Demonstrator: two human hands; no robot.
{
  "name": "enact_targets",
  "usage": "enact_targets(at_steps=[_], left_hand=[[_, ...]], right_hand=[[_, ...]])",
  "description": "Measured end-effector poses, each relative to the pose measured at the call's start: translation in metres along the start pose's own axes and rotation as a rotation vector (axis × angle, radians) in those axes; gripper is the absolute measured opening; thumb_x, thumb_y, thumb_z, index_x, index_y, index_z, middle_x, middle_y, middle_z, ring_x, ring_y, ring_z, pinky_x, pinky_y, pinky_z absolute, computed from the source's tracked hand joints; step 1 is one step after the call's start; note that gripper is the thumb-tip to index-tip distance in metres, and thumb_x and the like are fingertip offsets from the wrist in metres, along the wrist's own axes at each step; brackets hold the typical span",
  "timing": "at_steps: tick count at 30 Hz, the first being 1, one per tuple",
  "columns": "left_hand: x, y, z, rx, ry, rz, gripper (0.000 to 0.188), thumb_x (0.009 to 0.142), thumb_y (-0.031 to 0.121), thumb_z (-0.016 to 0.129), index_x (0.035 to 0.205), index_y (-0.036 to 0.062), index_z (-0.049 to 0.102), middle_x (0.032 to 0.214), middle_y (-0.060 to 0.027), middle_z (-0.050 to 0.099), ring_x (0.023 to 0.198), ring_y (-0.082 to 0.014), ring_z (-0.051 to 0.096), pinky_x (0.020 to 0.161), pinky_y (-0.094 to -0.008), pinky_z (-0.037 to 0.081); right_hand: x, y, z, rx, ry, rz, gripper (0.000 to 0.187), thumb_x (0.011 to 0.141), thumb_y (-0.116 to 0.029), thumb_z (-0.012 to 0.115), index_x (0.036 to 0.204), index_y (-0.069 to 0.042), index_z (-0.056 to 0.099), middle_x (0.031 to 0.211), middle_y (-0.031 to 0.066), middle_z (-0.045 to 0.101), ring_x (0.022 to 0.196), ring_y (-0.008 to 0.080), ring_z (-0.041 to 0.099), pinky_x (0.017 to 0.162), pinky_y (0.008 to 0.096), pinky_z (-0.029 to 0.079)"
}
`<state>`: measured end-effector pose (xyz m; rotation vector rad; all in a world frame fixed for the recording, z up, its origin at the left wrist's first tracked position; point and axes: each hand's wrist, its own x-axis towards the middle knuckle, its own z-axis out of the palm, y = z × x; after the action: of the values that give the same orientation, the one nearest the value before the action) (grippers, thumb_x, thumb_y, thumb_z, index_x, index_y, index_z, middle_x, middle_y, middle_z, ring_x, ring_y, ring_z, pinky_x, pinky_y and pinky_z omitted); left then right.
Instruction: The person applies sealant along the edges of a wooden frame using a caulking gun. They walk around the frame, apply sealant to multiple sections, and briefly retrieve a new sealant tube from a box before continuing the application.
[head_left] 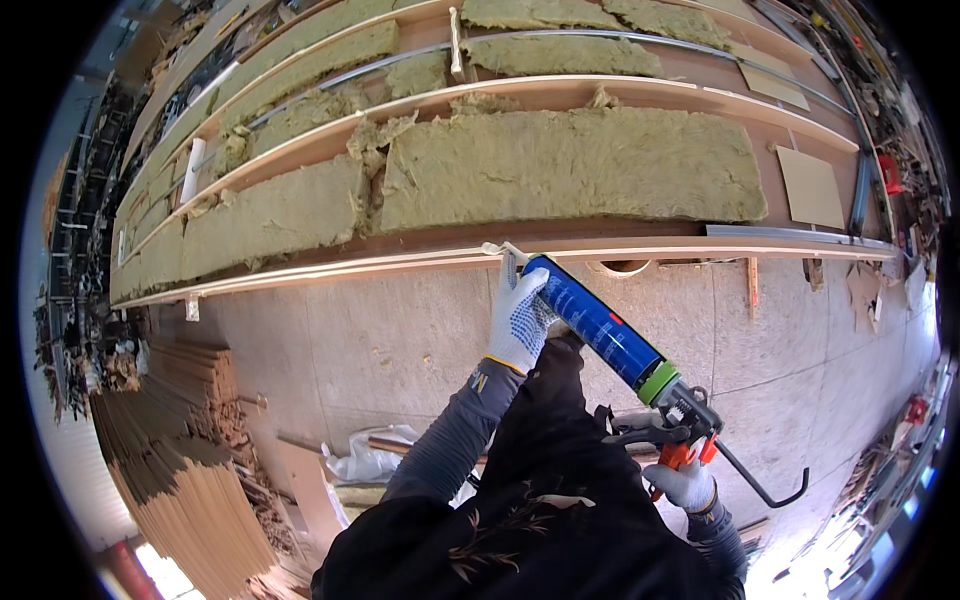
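A caulking gun (677, 398) with a long blue tube (605, 325) points up and left across my front. My left hand (522, 315), in a white dotted glove, is closed around the tube's front end beside the nozzle. The nozzle tip (492, 248) is at the top edge of the near wooden rail (400, 263); a pale line runs along that edge to the left. My right hand (685, 487), gloved too, grips the orange handle at the gun's rear. Behind it the bent plunger rod (765, 490) sticks out.
Beyond the rail, a large wooden frame holds slabs of yellowish mineral wool (570, 165) between long battens. A metal profile (790, 234) lies inside at the right, near a beige board (810, 188). Stacked wood strips (190, 500) stand lower left on the concrete floor (390, 340), with plastic sheeting (370, 455) nearby.
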<state>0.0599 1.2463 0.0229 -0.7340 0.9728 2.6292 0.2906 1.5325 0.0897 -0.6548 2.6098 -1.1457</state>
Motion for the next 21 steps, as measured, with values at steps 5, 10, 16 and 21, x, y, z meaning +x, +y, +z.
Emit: enact_targets(at_steps=[5,10,16,21], left_hand=[[0.005,-0.006,-0.001,-0.071,-0.024,0.012,0.033,0.094,0.006,0.058,0.128,0.0079,0.056,0.107,-0.0072,0.069,0.092,-0.0157,0.07,0.077,-0.0299,0.06],[0.006,-0.006,0.005,-0.057,-0.002,0.038,0.036,0.092,0.005,0.059,0.126,0.012,0.052,0.1,-0.0036,0.062,0.087,-0.0133,0.065,0.072,-0.0298,0.059],[0.013,-0.037,0.025,-0.102,0.0,0.133,0.037,0.092,0.004,0.06,0.127,0.0134,0.054,0.107,-0.004,0.066,0.093,-0.0145,0.067,0.074,-0.0279,0.057],[0.017,-0.093,0.069,-0.081,-0.023,0.112,0.025,0.094,0.005,0.059,0.118,0.0113,0.059,0.105,-0.0052,0.069,0.093,-0.0163,0.069,0.078,-0.0307,0.059]], right_hand=[[0.077,-0.021,-0.044,0.933,-0.033,0.444,0.056,0.073,0.005,0.061,0.129,-0.001,0.062,0.131,0.0205,0.063,0.112,0.0294,0.065,0.101,0.0419,0.05],[0.081,0.004,-0.057,0.95,-0.187,0.414,0.052,0.076,0.006,0.059,0.127,-0.001,0.056,0.115,0.0152,0.067,0.11,0.0243,0.065,0.1,0.0391,0.052],[0.07,0.025,-0.079,0.978,-0.107,0.414,0.027,0.08,0.0,0.06,0.106,-0.002,0.063,0.099,0.0101,0.067,0.093,0.0195,0.066,0.085,0.0351,0.053],[0.019,0.083,-0.114,0.832,-0.035,0.284,0.021,0.083,0.004,0.068,0.103,0.001,0.064,0.098,0.0114,0.065,0.094,0.0231,0.065,0.083,0.037,0.052]])
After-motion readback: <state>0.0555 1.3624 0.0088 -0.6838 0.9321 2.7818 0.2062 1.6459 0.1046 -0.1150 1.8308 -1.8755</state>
